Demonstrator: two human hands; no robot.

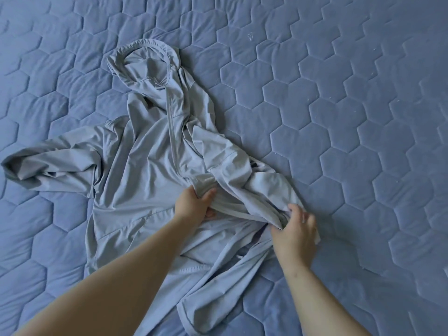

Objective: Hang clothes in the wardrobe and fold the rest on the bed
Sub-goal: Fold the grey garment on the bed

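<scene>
A thin light-grey hooded jacket [150,154] with a front zip lies crumpled on the bed, hood pointing away from me. One sleeve stretches out to the left; the other is bunched across the lower right. My left hand [194,204] pinches a fold of the jacket near the zip's lower end. My right hand [294,230] grips the bunched sleeve fabric at the jacket's right side. The lower hem lies twisted between my forearms.
The blue quilted bed cover [339,105] with a hexagon stitch pattern fills the whole view. Bare cover spreads wide to the right of the jacket and beyond the hood. No wardrobe or hanger is in sight.
</scene>
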